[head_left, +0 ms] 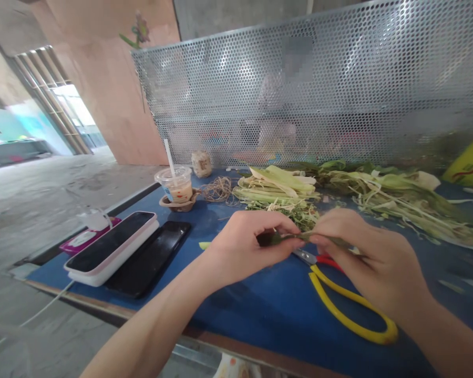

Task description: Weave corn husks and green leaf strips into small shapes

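Note:
My left hand and my right hand are close together over the blue table, thumbs and forefingers pinched on a thin green leaf strip. Part of the strip is hidden inside the fingers. Beneath my hands lie scissors with yellow and red handles; the right hand covers some of them. Just behind, a pile of pale green husks rests on top of shredded plant bits. More loose, dry-looking leaves spread out to the right.
At left stand a plastic cup with a straw, a tangle of brown twine, a black phone and a pinkish-white case. A perforated metal screen closes off the table's back. A yellow-green bag sits far right.

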